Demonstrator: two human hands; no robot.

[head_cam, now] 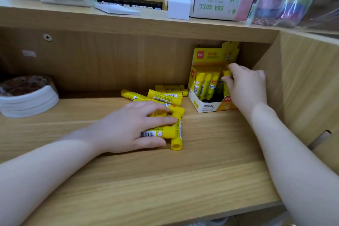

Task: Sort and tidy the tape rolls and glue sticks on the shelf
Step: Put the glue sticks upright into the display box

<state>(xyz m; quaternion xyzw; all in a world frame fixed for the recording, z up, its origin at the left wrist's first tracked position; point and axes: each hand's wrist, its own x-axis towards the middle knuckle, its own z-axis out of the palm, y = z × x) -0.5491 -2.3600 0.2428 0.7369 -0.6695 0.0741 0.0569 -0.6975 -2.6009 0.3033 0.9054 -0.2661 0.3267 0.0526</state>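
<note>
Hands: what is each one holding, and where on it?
Left hand grips loose glue sticks around their bodies; right hand pinches one upright glue stick near its top, inside the display box.

Shelf (211,152) looks like matt light wood grain, glue sticks (165,95) are smooth glossy yellow plastic, display box (209,106) is printed cardboard.

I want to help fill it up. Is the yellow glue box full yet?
Not full. The yellow box holds some upright glue sticks, with a dark gap beside them. The right hand is putting one in, and loose sticks lie outside.
</note>
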